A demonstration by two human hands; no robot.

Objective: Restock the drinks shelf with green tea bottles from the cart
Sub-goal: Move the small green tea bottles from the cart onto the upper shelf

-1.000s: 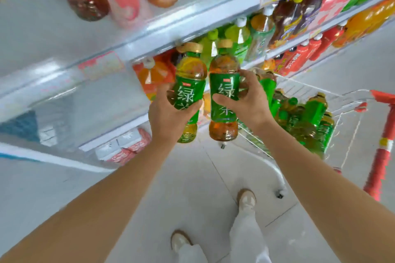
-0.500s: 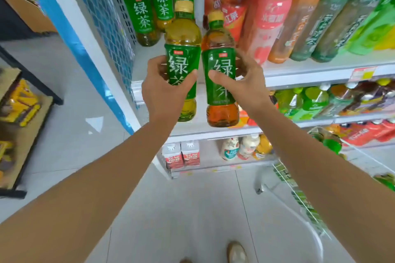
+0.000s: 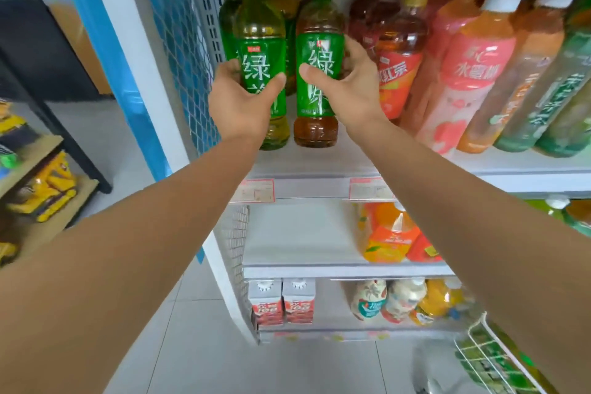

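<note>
Green-labelled tea bottles are held upright, one in each hand, at the left end of the shelf (image 3: 319, 169). The left bottle (image 3: 260, 51) is gripped around its label by the left hand (image 3: 240, 105), fingers wrapped closed on it. The right bottle (image 3: 316, 73), with darker liquid, is clasped by the right hand (image 3: 351, 93), thumb across the label. Both bases are seen low over the shelf board; whether they touch it cannot be told. More green tea bottles (image 3: 230, 19) stand just behind, beside the mesh side panel (image 3: 182, 57). Red tea bottles (image 3: 396, 57) stand just right. The cart (image 3: 486, 358) is seen at lower right.
</note>
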